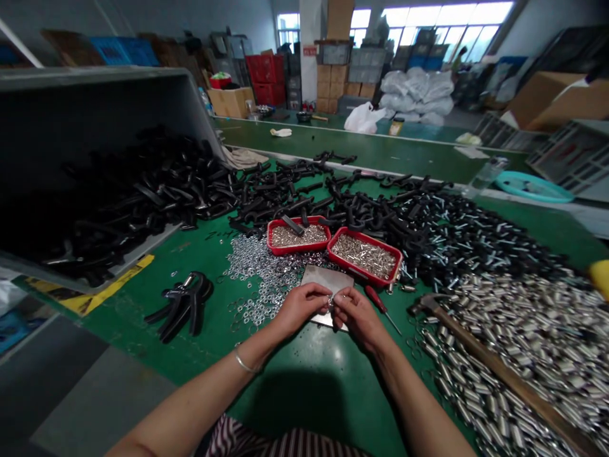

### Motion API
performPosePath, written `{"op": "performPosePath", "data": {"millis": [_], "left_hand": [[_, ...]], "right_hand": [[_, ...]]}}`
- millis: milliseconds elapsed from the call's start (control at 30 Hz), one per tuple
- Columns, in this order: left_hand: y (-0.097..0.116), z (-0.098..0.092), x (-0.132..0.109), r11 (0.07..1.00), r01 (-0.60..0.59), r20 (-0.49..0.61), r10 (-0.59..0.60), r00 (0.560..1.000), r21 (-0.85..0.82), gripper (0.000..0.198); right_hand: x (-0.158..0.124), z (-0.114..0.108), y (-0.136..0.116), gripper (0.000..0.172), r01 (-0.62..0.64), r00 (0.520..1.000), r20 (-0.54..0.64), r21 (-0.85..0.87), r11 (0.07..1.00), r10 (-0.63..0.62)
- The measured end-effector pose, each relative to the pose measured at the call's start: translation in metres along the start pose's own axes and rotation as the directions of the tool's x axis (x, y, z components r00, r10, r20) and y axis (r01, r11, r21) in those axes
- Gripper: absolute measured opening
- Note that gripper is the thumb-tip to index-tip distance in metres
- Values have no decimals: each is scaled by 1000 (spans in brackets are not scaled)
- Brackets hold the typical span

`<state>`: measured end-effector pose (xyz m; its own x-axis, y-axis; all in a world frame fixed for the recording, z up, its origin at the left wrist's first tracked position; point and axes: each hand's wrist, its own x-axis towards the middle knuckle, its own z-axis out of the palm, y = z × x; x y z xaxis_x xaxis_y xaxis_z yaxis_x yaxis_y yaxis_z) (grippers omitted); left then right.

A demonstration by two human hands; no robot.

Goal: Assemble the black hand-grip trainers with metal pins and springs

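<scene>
My left hand (pixel 304 309) and my right hand (pixel 353 312) meet above a flat metal plate (pixel 328 277), fingertips pinched close together. Between them shows a small shiny metal piece, too small to name, and I cannot tell which hand bears it. Just beyond the plate stand two red trays, one with tiny metal parts (pixel 280 237), the other with small metal pins (pixel 364 254). Loose metal nuts or rings (pixel 259 279) spread left of my hands. A red-handled screwdriver (pixel 378 301) lies right of the plate.
A hammer (pixel 476 346) rests over a heap of silvery cylinders (pixel 537 330) at right. Black-headed bolts (pixel 451 235) and black plastic clamp parts (pixel 295 184) lie behind. A tipped grey crate (pixel 200 114) holds more black parts at left, near several assembled black clamps (pixel 183 304).
</scene>
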<state>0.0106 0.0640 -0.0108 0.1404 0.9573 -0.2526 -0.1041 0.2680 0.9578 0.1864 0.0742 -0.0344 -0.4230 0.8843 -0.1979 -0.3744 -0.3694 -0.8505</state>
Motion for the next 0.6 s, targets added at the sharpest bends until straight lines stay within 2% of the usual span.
{"op": "performPosePath", "data": {"millis": [100,167,200,267,333,400,433,533,600], "left_hand": [[0,-3,-2,998,66,68,-64,996,-15,37],[-1,-4,-4,998,60,90,-61,994,15,35],[-2,-4,-5,998,21,86,-25,996,52,32],[-4,-4,-6,971,-145,64,135,989,188,26],[-6,-5,-8,863,-357,90,348,933,359,20],[-6,-7,-11,754,-476,151,461,875,453,16],[-6,-9,-13,745,-484,166,463,871,459,16],[-2,-13,-19,783,-430,145,411,900,450,18],[1,-13,-21,713,-461,146,458,877,528,18]], "right_hand": [[2,-4,-3,32,-54,997,49,60,997,51],[3,-8,-5,31,-91,993,87,92,992,83],[4,-10,-6,31,-106,990,100,103,989,96],[5,-13,-7,31,-132,986,114,112,985,119],[6,-14,-8,32,-158,982,122,106,982,145],[8,-14,-10,35,-192,975,136,96,977,178],[10,-13,-11,36,-213,968,153,91,973,198],[14,-9,-22,40,-259,942,222,9,966,251],[13,-6,-37,40,-178,950,229,-159,971,212]]}}
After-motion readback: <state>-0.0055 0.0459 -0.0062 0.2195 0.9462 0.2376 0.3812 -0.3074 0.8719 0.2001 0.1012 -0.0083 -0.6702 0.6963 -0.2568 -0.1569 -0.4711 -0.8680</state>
